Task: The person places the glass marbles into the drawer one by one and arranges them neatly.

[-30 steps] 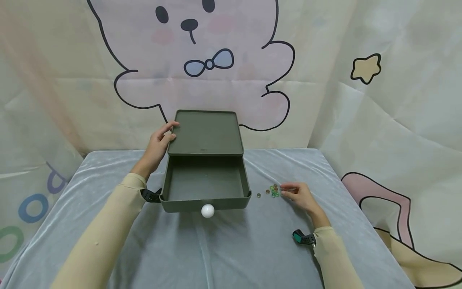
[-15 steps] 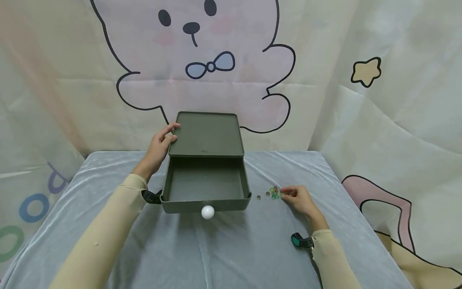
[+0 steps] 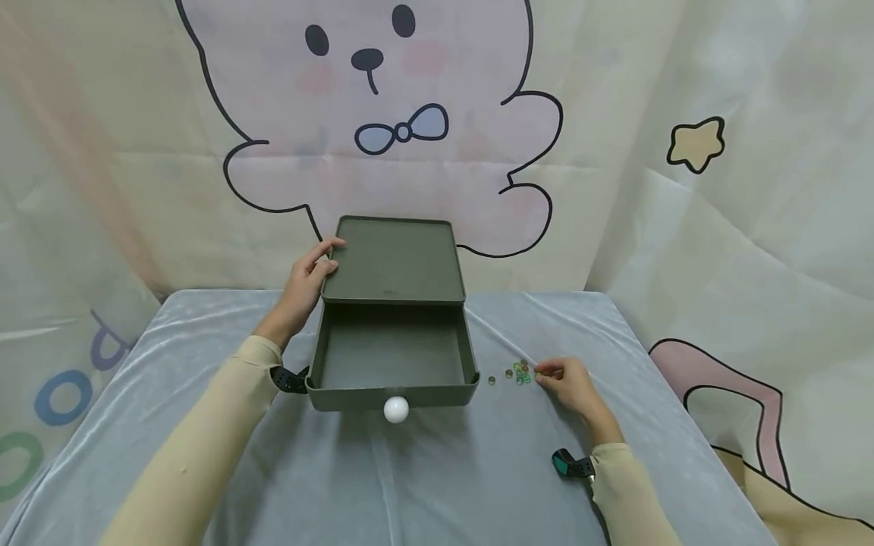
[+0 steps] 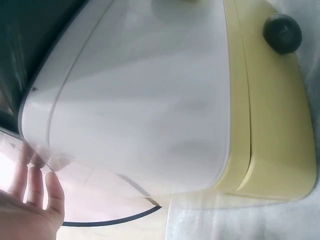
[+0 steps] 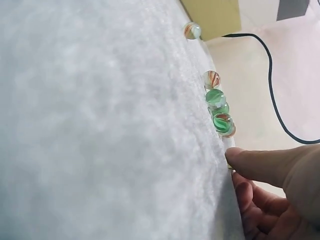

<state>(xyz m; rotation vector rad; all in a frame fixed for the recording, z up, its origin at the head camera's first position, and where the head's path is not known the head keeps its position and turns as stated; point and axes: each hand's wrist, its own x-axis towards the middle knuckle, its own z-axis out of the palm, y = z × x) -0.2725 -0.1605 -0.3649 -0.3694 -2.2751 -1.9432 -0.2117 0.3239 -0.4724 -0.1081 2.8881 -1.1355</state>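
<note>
A dark green box (image 3: 397, 259) with its drawer (image 3: 392, 356) pulled out stands on the cloth; the drawer bears a white round knob (image 3: 396, 409). My left hand (image 3: 303, 288) rests on the upper left edge of the box, with fairly straight fingers (image 4: 35, 187) touching its back corner. In the left wrist view, the box's side wall (image 4: 145, 115) looks white above a yellow lower part. My right hand (image 3: 572, 390) pinches a yellowish marble between thumb and fingertips, mostly hidden. Beside it lie several green and brown glass marbles (image 5: 221, 120), with a single marble (image 5: 192, 31) nearer the box.
A light grey-blue cloth (image 3: 437, 485) covers the table. Behind it hangs a printed curtain (image 3: 478, 152) with a bear and a star. A dark round knob (image 4: 283, 34) sits on the yellow part of the box's side.
My right hand's fingertips have drawn together on a marble at the right side of the group. The left hand has stayed on the box. The head view has shifted slightly.
</note>
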